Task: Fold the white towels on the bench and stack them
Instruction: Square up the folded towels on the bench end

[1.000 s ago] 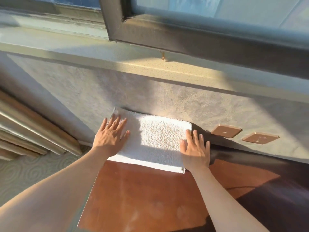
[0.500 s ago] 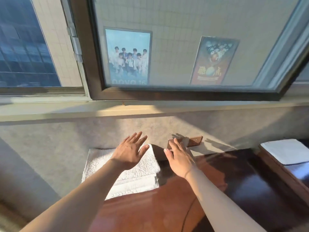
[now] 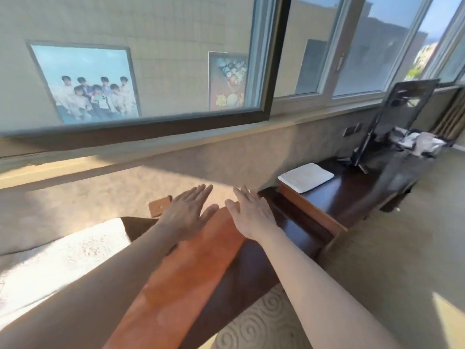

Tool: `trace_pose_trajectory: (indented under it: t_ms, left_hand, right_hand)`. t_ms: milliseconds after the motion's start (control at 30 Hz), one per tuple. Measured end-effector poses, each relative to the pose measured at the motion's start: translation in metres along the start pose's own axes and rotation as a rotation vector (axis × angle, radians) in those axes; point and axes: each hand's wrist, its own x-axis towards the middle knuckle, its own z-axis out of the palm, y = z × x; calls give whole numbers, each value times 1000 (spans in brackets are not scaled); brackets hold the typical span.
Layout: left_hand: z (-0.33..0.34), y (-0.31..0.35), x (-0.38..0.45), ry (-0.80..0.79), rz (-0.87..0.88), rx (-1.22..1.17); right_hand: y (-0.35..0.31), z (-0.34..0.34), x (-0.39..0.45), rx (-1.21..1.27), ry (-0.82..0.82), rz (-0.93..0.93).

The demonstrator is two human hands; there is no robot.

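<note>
Brown bench (image 3: 181,280) under windows (image 3: 314,46), patterned carpet (image 3: 256,326) below.

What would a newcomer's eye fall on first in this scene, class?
Two open hands, the left hand and right hand, are stretched forward side by side over the sunlit wooden bench. A white towel lies at lower left, and a folded white towel sits farther right along the bench.

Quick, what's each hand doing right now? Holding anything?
Left hand: open, fingers straight, holding nothing, past the white towel.
Right hand: open, fingers straight, holding nothing, over the bench.
</note>
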Motion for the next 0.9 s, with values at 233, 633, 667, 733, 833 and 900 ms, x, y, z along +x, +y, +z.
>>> trace_pose_trajectory:
  t_ms: [233,633,667,733,833,900]
  left_hand:
    - [76,164,102,-31,91,-29]
    - [137,290,217,-113,70,-46]
    - [143,293,229,-120,64,-46]
    - [158,296,259,-126,49,-43]
    - [183,299,311,-120,27,-62]
    - [201,300,345,-133,4,-89]
  right_hand:
    - [202,-66,-43,-171,17,88]
    - [378,-117,-7,-110,-85,157]
    - [387,-117,3,-103,-93,155]
    - [407,-117,25,-92,-113,160]
    - [442,-116,66,-116,-139,153]
    - [464,-113,90,-131,-165,156]
